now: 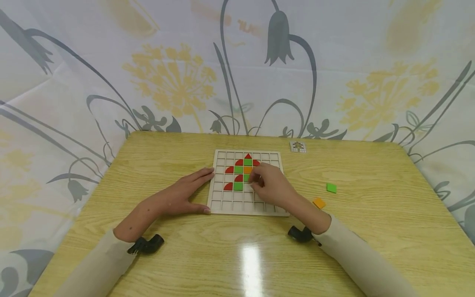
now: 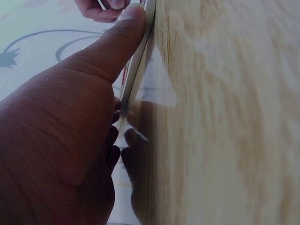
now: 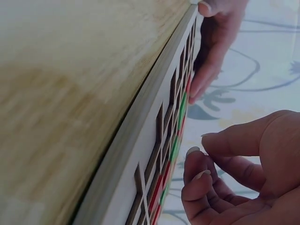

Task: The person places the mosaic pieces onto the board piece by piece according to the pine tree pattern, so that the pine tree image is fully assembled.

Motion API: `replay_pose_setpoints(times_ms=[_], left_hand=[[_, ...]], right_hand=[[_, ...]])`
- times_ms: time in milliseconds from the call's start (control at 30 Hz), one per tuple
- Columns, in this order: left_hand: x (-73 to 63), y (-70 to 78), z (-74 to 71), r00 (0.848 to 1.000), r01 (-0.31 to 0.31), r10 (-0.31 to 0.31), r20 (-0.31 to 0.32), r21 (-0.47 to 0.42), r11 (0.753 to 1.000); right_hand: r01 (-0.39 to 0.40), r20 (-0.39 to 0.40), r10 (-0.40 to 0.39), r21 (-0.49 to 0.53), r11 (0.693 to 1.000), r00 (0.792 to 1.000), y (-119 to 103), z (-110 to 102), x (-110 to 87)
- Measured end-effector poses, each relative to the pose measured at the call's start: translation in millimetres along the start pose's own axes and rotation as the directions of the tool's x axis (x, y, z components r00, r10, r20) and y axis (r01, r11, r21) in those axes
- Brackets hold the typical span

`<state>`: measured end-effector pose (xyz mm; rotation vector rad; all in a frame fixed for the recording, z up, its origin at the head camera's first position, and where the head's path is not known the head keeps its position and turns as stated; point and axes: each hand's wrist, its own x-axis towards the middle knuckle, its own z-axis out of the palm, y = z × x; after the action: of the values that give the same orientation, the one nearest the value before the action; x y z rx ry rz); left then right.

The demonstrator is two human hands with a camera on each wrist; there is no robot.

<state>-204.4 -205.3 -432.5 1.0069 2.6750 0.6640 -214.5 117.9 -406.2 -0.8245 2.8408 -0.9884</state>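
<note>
A pale square grid board (image 1: 233, 206) lies on the table, with red, green and orange tiles in its cells. A red triangle (image 1: 248, 156) tops the pattern, above a green square (image 1: 248, 162) and, lower down, an orange square (image 1: 247, 170). My left hand (image 1: 182, 196) rests at the board's left edge, fingers extended, with its thumb (image 2: 126, 33) on the rim. Over the board's middle right, my right hand (image 1: 272, 185) has bent fingers and a thumb close to the fingertips (image 3: 193, 157). No tile shows between them; part of the pattern is hidden underneath.
To the right of the board, a loose green square tile (image 1: 331, 188) and an orange square tile (image 1: 319, 203) lie on the wooden table (image 1: 193, 255). A small printed pattern card (image 1: 298, 147) lies near the back edge. Behind stands a flowered curtain (image 1: 237, 82).
</note>
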Motion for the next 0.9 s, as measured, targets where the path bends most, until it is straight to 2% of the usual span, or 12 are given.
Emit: replay_pose_setpoints(times_ms=[400, 900], left_hand=[[-0.5, 1.0, -0.6, 1.0, 0.0, 0.0, 0.0, 0.003, 1.0], [-0.2, 0.2, 0.3, 1.0, -0.012, 0.012, -0.005, 0.004, 1.0]], right_hand=[[-0.042, -0.036, 0.042, 0.004, 0.999, 0.998, 15, -22, -24.9], [-0.096, -0.138, 0.087, -0.054, 0.994, 0.987, 49, -59, -69.2]])
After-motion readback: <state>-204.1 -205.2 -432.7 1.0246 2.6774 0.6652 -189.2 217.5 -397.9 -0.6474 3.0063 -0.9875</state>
